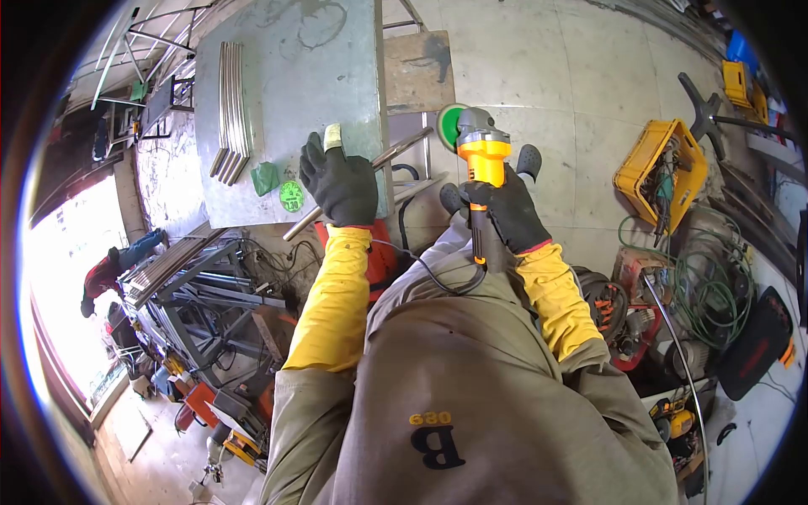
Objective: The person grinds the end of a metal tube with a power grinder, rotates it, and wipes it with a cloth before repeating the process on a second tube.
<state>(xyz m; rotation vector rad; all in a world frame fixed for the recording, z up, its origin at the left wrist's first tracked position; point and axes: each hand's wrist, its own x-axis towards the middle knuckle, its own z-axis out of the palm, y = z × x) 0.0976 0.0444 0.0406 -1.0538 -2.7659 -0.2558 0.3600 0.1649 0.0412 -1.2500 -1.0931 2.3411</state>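
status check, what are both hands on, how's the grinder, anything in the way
Right hand gripping grinder. Left hand open over metal tube, contact unclear. Cord looping towards left sleeve.

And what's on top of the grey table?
Visible on the grey table: a row of metal tubes, a crumpled green scrap and a round green disc. The left hand covers the surface beneath it and the middle of another tube; what lies there can't be seen.

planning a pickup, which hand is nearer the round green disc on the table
Left. The left hand is just right of the disc; the right hand is farther right, holding the grinder.
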